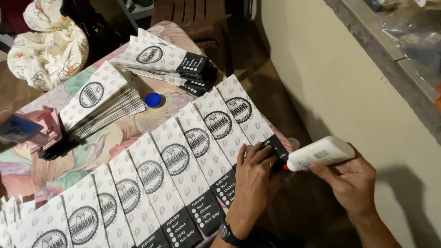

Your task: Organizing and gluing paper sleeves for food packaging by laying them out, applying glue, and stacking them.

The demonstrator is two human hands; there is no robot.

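Left hand (255, 172) lies flat w/ fingers spread on the end paper bag (245, 115), holding nothing. Right hand (351, 179) is closed round a smooth white glue bottle (321, 153), red tip at the bag's black end. Bags are thin, flat, printed, in a row on a flowery tablecloth (110, 138). Blue cap (153, 99) & 2 stacks (103, 103) lie above the row. Tan wall right of it.

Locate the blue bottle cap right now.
In the head view the blue cap lies on the patterned tablecloth, upper left of centre, between the fanned stack of paper sleeves to its left and the row of overlapped sleeves below.
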